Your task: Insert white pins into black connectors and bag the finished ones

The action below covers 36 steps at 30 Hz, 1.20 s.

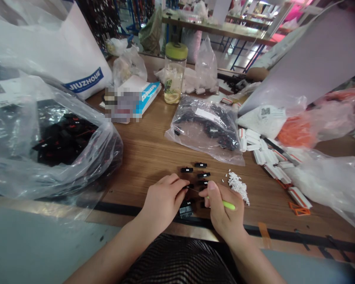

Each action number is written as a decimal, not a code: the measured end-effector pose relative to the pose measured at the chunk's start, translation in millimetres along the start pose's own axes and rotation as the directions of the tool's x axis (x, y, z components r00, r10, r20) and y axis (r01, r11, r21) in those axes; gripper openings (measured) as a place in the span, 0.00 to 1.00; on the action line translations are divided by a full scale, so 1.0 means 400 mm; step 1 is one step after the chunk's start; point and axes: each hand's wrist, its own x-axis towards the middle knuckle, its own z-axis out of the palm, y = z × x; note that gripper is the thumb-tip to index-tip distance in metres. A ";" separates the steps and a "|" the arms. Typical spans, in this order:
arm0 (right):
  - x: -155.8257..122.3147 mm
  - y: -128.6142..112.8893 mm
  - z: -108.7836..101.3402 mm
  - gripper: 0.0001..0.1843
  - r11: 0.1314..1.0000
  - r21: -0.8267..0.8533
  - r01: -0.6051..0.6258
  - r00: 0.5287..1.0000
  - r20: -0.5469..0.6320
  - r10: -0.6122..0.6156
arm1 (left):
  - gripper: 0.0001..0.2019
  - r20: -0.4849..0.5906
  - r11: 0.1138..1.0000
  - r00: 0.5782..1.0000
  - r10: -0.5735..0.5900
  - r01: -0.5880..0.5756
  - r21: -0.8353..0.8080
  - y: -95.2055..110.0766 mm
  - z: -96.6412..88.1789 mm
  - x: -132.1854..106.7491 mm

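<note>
While the left hand [164,197] pinches a small black piece [190,186] between thumb and fingers at the counter [142,150], the right hand [225,209] grips a green-handled tool [228,205], its thin shaft pointing at that piece; whether the tip touches it, I can't tell from where I stand. More black blocks [200,165], several showing two white dots, lie near both hands. Just beyond the right hand sits a heap of tiny white bits [236,183], and past the blocks rests a clear bag of dark parts [192,138].

Blocks [201,165] left of bits [238,185] on table [142,150]
</note>
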 end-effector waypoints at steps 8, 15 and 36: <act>-0.001 0.002 0.001 0.19 0.999 0.001 -0.032 0.999 -0.011 0.032 | 0.10 0.013 1.000 1.000 -0.005 0.005 0.003 0.001 -0.003 -0.004; -0.003 0.004 -0.002 0.19 1.000 0.006 -0.017 1.000 -0.010 0.017 | 0.09 0.013 1.000 1.000 -0.004 0.004 -0.001 0.000 -0.001 -0.001; 0.029 -0.016 -0.033 0.22 0.994 0.027 -0.104 0.992 -0.069 0.106 | 0.10 0.058 1.000 0.998 -0.001 0.001 -0.013 0.003 -0.024 -0.020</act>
